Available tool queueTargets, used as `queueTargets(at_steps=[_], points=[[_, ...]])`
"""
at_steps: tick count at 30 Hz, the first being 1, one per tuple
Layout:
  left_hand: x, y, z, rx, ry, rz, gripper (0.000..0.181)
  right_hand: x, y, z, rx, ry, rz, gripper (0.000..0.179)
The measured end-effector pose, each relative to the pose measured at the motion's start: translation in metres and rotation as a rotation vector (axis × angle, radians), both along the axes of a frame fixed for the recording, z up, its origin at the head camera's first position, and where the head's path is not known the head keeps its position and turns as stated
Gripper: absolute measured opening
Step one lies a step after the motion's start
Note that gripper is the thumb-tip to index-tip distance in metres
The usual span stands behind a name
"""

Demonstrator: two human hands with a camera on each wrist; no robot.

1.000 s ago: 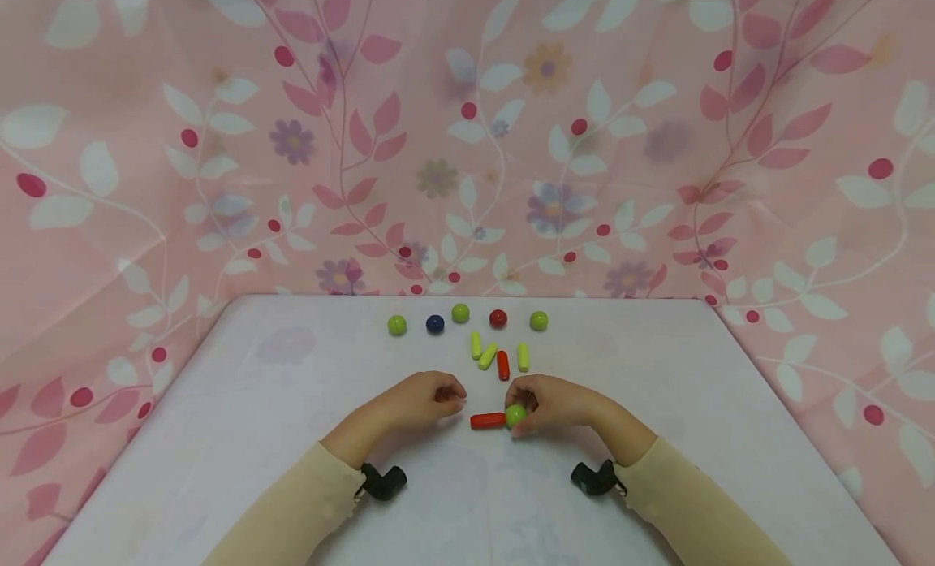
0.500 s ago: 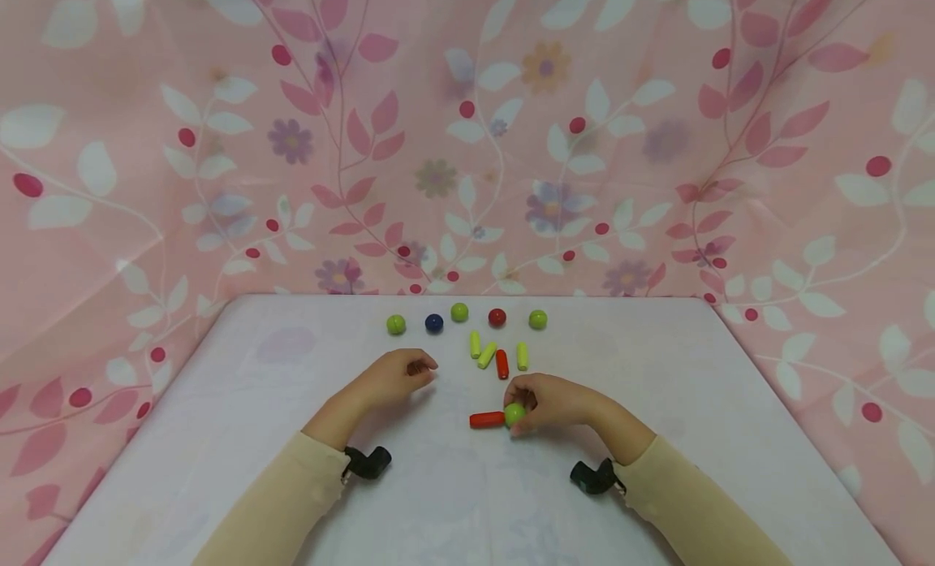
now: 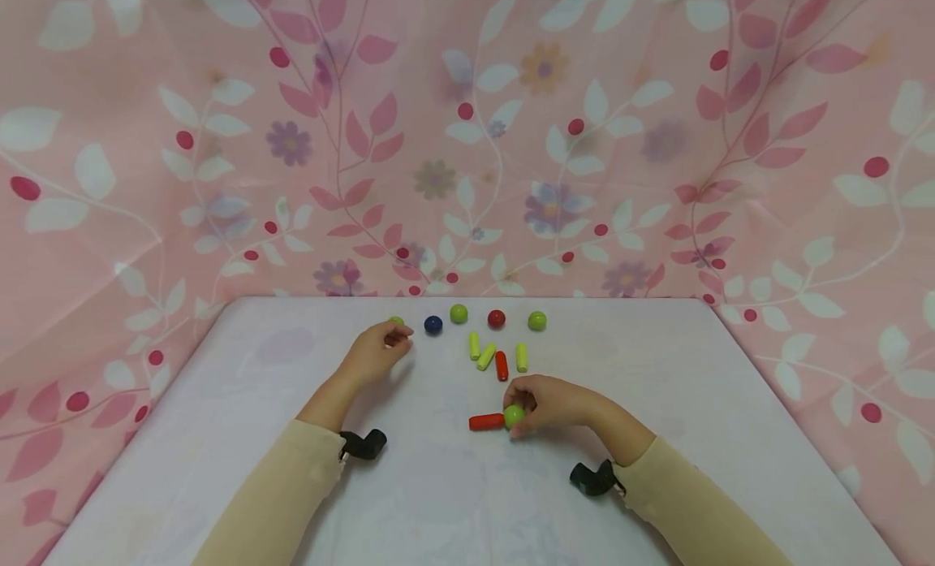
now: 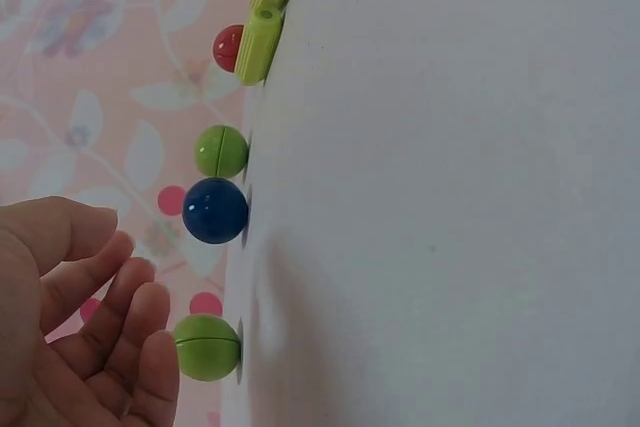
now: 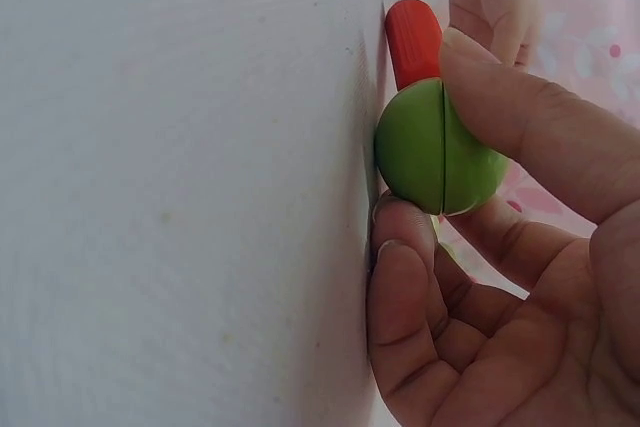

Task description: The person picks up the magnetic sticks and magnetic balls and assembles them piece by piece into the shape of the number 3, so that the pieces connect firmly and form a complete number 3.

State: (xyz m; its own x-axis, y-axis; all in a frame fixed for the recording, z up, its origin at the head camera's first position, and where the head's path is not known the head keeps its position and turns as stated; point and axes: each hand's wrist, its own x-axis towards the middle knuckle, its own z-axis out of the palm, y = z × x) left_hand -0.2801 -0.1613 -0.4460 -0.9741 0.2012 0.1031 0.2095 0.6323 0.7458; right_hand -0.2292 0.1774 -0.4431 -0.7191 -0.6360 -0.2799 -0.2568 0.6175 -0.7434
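Observation:
My right hand (image 3: 553, 401) pinches a glossy green ball (image 3: 514, 417) between thumb and fingers, low at the white table. A red ridged stick (image 3: 486, 422) lies with its end against that ball. In the right wrist view the grooved green ball (image 5: 420, 147) sits under the thumb, the red stick (image 5: 413, 42) just beyond it. My left hand (image 3: 372, 355), fingers loosely bent and holding nothing, is at the far-left green ball (image 3: 396, 320), partly covering it. The left wrist view shows that green ball (image 4: 210, 349) right by the fingertips, with a dark blue ball (image 4: 214, 211) past it.
Along the back of the table (image 3: 628, 347) stand the blue ball (image 3: 433, 325), a green ball (image 3: 458, 313), a red ball (image 3: 497, 318) and another green ball (image 3: 536, 321). Several short sticks, yellow-green (image 3: 522, 357) and red (image 3: 501, 366), lie before them. A pink floral cloth (image 3: 438, 144) hangs behind.
My left hand has moved away from the red stick, back and to the left, to the far-left green ball. My right hand stays in place, holding its green ball against the stick.

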Motion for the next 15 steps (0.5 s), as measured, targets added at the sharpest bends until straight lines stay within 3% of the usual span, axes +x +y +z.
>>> queueTargets(at_steps=[8,15], points=[[-0.012,-0.006,-0.003,0.084,0.080,0.090,0.031,0.001,0.000,0.001,-0.002,0.008,0.003,0.031],[-0.022,-0.008,-0.003,0.106,0.050,0.168,0.040,0.002,0.000,0.003,0.001,0.023,0.017,0.029]])
